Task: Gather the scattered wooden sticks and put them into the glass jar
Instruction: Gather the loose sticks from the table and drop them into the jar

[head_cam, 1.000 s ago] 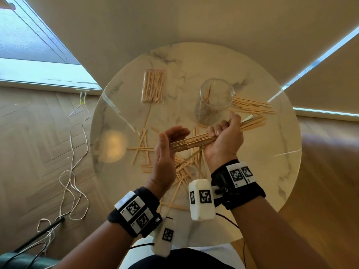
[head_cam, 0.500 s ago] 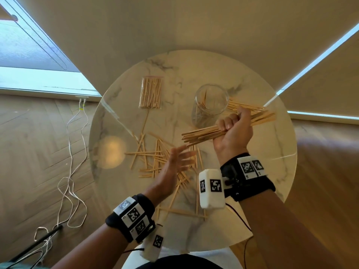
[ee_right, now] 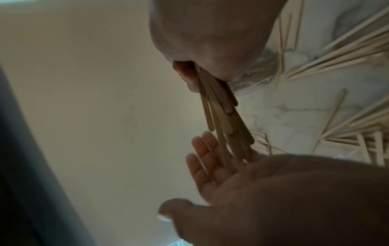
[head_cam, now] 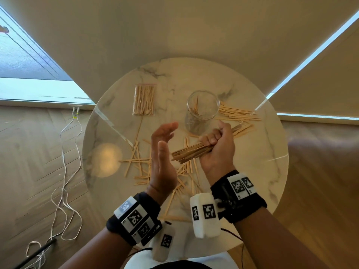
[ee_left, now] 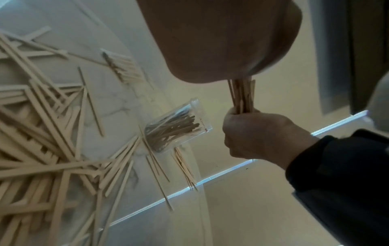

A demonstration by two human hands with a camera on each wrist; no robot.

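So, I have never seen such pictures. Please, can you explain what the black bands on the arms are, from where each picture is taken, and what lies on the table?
No machine here: a person works with two bare hands. The black bands carry small cameras on the wrists. One picture comes from a camera on the head, looking down; the other two look along each hand. The right hand grips a bundle of sticks. The left hand is open beside the bundle's end; whether it touches is unclear. On the round marble table stand a glass jar with a few sticks inside, a clear packet of sticks, and many loose sticks.
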